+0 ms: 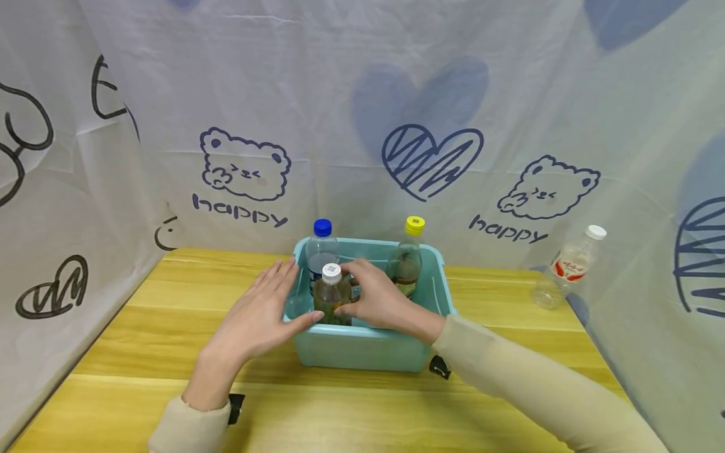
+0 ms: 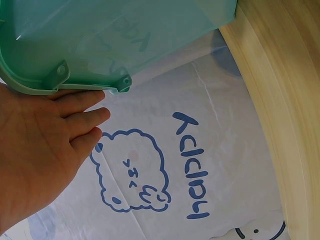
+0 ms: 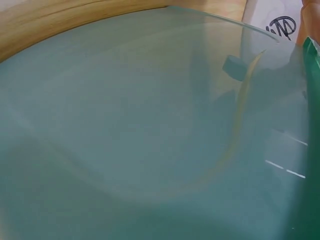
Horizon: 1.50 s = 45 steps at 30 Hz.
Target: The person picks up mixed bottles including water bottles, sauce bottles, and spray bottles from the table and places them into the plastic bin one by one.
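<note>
A light teal plastic bin [image 1: 362,349] stands on the table and holds bottles. At its front left is a bottle with a white cap [image 1: 332,292], upright, with dark greenish contents or label. My right hand [image 1: 376,296] reaches over the bin's front rim and holds this bottle from its right side, thumb and fingers curved about it. Against the bin's left rim rests my left hand [image 1: 257,314], fingers straight, thumb stretched toward the front rim. The left wrist view shows this hand [image 2: 50,145] at the rim's outside. Translucent bin wall [image 3: 140,125] fills the right wrist view, hiding the right hand's grip.
Also in the bin are a blue-capped bottle [image 1: 321,251] at back left and a yellow-capped bottle [image 1: 405,261] at right. A clear white-capped bottle [image 1: 569,267] with a red-and-white label is at the table's right back. Printed cloth [image 1: 340,113] hangs behind the wooden table [image 1: 317,409].
</note>
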Each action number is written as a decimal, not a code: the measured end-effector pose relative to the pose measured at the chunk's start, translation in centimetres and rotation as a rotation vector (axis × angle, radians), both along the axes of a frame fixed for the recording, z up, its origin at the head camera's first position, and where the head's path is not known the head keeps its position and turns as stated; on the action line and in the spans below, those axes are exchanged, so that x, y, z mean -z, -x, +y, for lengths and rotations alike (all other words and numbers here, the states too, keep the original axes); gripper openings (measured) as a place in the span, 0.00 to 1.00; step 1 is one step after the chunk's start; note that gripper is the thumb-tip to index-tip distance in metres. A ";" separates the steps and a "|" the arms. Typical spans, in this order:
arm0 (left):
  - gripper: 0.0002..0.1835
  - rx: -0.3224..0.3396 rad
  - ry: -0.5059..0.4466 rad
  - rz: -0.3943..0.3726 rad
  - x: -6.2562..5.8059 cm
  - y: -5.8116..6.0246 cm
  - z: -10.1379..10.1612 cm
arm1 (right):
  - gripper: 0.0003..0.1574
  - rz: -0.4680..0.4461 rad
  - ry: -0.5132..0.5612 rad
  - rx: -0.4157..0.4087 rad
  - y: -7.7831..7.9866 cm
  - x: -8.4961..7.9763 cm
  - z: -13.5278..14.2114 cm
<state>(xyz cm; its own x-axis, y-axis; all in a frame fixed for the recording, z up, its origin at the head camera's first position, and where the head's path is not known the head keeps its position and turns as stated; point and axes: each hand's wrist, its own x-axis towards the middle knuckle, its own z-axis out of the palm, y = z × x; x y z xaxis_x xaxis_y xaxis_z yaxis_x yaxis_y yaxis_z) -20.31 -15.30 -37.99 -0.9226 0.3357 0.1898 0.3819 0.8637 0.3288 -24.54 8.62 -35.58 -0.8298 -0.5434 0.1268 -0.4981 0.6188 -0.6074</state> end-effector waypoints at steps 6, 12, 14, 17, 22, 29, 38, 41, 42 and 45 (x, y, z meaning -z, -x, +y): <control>0.60 0.004 0.000 -0.003 0.0 -0.1 0.1 | 0.42 -0.023 -0.015 -0.017 0.0 0.3 -0.2; 0.59 0.006 -0.004 0.000 -0.1 -0.1 0.1 | 0.43 -0.022 -0.026 -0.023 -0.1 0.4 -0.3; 0.59 0.006 -0.005 0.000 -0.1 0.0 0.1 | 0.42 -0.023 -0.028 -0.025 -0.1 0.4 -0.4; 0.59 0.005 -0.007 0.001 -0.1 0.0 0.0 | 0.42 -0.024 -0.031 -0.028 0.0 0.4 -0.4; 0.59 0.007 -0.007 0.002 -0.1 0.0 0.1 | 0.43 -0.030 -0.033 -0.028 0.1 0.4 -0.3; 0.59 0.010 -0.010 0.003 -0.2 -0.1 0.1 | 0.43 -0.029 -0.040 -0.023 0.1 0.3 0.0; 0.59 0.010 -0.011 -0.001 -0.1 -0.1 0.0 | 0.45 -0.051 0.006 -0.012 -0.4 -0.1 0.8; 0.59 0.008 -0.009 -0.002 0.0 -0.1 0.0 | 0.44 -0.066 0.041 -0.006 -0.7 -0.4 1.1; 0.59 0.008 -0.010 -0.002 0.0 0.0 0.0 | 0.44 -0.070 0.053 -0.003 -0.8 -0.5 1.2; 0.59 0.007 -0.012 -0.001 0.0 0.0 0.0 | 0.44 -0.076 0.092 -0.003 -1.2 -0.7 1.5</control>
<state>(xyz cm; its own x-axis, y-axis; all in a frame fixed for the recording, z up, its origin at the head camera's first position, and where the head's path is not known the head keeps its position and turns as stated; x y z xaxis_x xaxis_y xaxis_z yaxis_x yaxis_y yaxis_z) -20.28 -15.31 -38.02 -0.9204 0.3399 0.1932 0.3877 0.8569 0.3396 -23.36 10.11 -34.87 -0.8376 -0.5346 0.1127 -0.4497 0.5576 -0.6977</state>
